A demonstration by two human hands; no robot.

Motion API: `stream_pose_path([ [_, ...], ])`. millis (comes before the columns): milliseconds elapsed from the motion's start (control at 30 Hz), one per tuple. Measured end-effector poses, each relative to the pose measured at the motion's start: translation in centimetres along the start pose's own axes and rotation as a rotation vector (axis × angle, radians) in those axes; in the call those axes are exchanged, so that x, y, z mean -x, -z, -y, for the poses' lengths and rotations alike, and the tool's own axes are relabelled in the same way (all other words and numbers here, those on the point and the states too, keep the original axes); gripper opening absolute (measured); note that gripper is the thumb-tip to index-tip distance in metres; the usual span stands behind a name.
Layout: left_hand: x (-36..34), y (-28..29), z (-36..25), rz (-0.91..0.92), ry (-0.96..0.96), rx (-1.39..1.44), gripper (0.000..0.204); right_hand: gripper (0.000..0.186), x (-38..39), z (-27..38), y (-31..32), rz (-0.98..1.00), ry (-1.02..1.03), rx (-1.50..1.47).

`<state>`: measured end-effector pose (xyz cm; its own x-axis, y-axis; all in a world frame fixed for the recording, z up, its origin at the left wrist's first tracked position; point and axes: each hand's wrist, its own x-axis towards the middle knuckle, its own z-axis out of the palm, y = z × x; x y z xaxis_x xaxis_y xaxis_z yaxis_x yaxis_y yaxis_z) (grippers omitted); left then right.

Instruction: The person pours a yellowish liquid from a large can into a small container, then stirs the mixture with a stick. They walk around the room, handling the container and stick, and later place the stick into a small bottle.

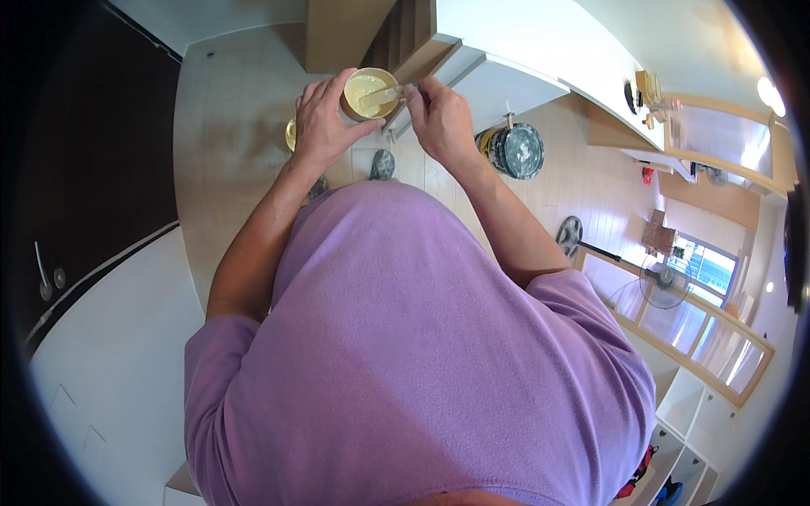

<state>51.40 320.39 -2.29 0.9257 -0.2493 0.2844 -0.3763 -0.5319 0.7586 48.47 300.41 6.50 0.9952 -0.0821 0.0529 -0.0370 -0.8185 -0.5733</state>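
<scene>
My left hand (325, 122) is wrapped around a small round tub (347, 108) of pale yellow, paint-like liquid, its mouth facing up. Pinched in the fingers of my right hand (443, 122) is a pale flat-ended stirring tool (381, 98), either a brush or a spatula. Its far end dips into the liquid. Both hands are out in front of my body, close to the corner of a white cabinet (506, 84). Past my left wrist, a yellow round thing (290, 135) shows only in part.
Below my right forearm stands a bucket (516, 152) with a dark, white-smeared lid. A standing fan (665, 282) is farther right. A dark door (93, 143) is at the left; open white shelves (685, 405) are at lower right. My shoe (382, 164) shows on the pale floor.
</scene>
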Motion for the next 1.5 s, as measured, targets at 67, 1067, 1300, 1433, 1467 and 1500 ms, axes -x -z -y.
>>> stream_pose_path([
  [67, 0.0, -0.1, -0.1, 0.004, -0.003, 0.000, 0.091, 0.030, 0.0, -0.3, -0.2, -0.035, -0.010, -0.012],
  [1067, -0.1, -0.1, 0.5, -0.078, -0.032, -0.015, 0.089, 0.022, -2.0, -0.2, -0.2, -0.087, 0.111, 0.170],
  [1300, 0.0, 0.1, 0.2, -0.087, -0.030, -0.021, 0.089, 0.023, -1.3, 0.5, -1.4, -0.033, 0.176, 0.123],
  [1433, -0.4, 0.4, -0.1, -0.085, -0.078, 0.002, 0.087, 0.021, -2.5, 0.1, -0.5, -0.127, 0.112, 0.111],
  [1467, -0.2, 0.5, -0.1, -0.077, -0.067, 0.008, 0.087, 0.017, -2.3, 0.1, -1.0, -0.115, 0.102, 0.097],
  [1500, -0.2, 0.3, -0.1, -0.066, -0.068, 0.013, 0.088, 0.015, -1.9, 0.1, -1.7, -0.075, 0.086, 0.029],
])
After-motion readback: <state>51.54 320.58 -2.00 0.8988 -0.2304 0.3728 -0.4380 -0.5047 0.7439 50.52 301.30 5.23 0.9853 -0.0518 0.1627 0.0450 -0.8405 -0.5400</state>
